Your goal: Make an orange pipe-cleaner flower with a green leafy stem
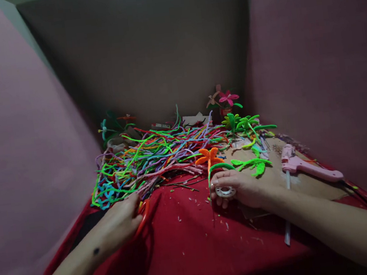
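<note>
Orange pipe cleaner makes the petals of the flower (208,156), which stands upright near the centre of the view, with one green leaf (225,166) on its thin stem (209,179). From the flower, at five o'clock, is the right hand (230,187); its fingers are pinched narrow on the stem, and a white ring (225,191), perhaps a tape roll, is held with it. At eight o'clock the left hand (129,212) is closed around the orange handles of the scissors (146,211); I cannot tell if the blades are apart. I judge that the step in hand is finishing the stem below the leaf, so the next move seems to call for a steady pinch and careful use of tape or blades. Toward ten o'clock lies a large pile of loose pipe cleaners (161,151). At three o'clock a pink glue gun (292,163) rests on cardboard (315,189), beyond some bright green leaf pieces (256,163). At one o'clock, farther back, stands a pink flower (228,98). Red cloth (190,256), with small scraps, spreads at six o'clock.
</note>
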Demonstrator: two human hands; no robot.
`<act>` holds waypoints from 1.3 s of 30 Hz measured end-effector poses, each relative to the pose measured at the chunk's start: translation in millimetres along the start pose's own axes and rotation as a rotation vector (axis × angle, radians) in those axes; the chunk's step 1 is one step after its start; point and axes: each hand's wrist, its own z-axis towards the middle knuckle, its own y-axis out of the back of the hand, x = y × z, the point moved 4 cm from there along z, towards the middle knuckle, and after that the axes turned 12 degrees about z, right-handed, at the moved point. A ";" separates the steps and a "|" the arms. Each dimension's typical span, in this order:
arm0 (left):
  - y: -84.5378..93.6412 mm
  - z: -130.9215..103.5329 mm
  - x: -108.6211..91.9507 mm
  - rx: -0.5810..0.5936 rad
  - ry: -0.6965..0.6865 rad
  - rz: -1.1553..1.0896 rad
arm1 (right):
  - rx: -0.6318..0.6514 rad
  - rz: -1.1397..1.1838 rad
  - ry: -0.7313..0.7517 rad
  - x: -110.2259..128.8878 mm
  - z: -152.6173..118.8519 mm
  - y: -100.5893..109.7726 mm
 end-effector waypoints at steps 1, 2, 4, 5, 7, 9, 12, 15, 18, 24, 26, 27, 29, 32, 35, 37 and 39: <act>-1.1 -0.5 -2.9 0.042 -0.007 -0.145 | 0.009 0.006 0.000 0.2 0.1 0.2; -3.1 -2.3 -7.0 0.107 -0.021 -0.307 | 0.018 0.011 -0.002 0.3 0.2 0.4; -7.7 -10.8 -20.5 0.274 -0.073 -0.646 | 0.035 0.016 -0.003 0.5 0.6 0.6; -10.2 -17.8 -30.7 0.383 -0.126 -0.773 | 0.041 0.016 -0.004 0.6 0.9 0.7; -12.9 -32.9 -50.8 0.502 -0.142 -0.981 | 0.047 0.007 -0.002 1.0 1.6 0.7; -16.3 -48.1 -73.6 0.633 -0.111 -1.186 | 0.050 -0.005 0.003 1.3 2.1 0.7; -19.5 -61.8 -103.6 0.754 -0.090 -1.419 | 0.049 -0.018 0.011 1.2 2.8 1.0; -24.0 -63.5 -117.1 0.819 -0.078 -1.479 | 0.054 -0.019 0.019 0.0 3.7 1.5; -28.2 -59.5 -118.6 0.834 -0.085 -1.501 | 0.053 -0.027 0.025 -1.9 4.6 2.4; -38.4 -52.9 -120.4 0.892 -0.119 -1.392 | 0.043 -0.031 0.028 -2.9 3.3 1.8; -42.8 -50.7 -121.5 0.920 -0.117 -1.380 | 0.039 -0.032 0.027 -1.9 2.6 0.8; -45.2 -49.8 -122.0 0.929 -0.117 -1.385 | 0.037 -0.034 0.029 -1.3 2.3 0.3; -50.0 -48.4 -123.0 0.928 -0.120 -1.394 | 0.029 -0.035 0.035 -0.4 2.1 -0.3; -56.2 -46.6 -124.5 0.840 -0.111 -1.426 | 0.026 -0.033 0.026 -1.3 2.4 -0.3; -61.2 -46.0 -127.5 0.766 -0.096 -1.473 | 0.029 -0.039 0.026 -2.7 3.3 0.3; -63.6 -45.4 -129.1 0.748 -0.100 -1.500 | 0.027 -0.039 0.029 -3.1 4.1 0.8; -65.3 -44.6 -129.3 0.746 -0.109 -1.499 | 0.022 -0.032 0.022 -3.4 5.0 1.3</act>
